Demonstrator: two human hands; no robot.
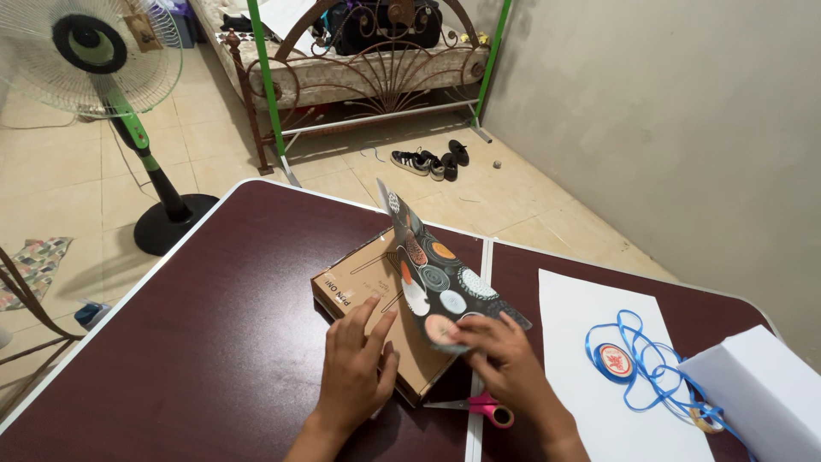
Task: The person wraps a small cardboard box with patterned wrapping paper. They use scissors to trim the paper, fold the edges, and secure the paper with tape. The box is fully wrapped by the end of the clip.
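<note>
Nearest to us, we are seeing pink-handled scissors (487, 408) lying flat on the glossy maroon worktop (214, 342), partly hidden under our right hand (505, 355). That hand is pinching the lower corner of a stiff sheet of dark wrapping paper (436, 274) printed with round orange, white and grey motifs, its fingers closed on the edge while the sheet is standing up in a tall pointed fold. Our left hand (359, 364) is pressing flat, fingers spread, on a shallow brown cardboard box (368, 295) that is sitting near the middle of the worktop, with the paper rising from its right side. To the right, a smooth white sheet (599, 402) is carrying a loose tangle of thin blue ribbon (637, 359) around its flat spool, and a white rectangular box (761, 385) is resting at the corner. Farther off, on the pale tiled floor, a green standing fan (94, 51), dark shoes (432, 161) and an ornate iron bed frame (376, 60) are showing.
</note>
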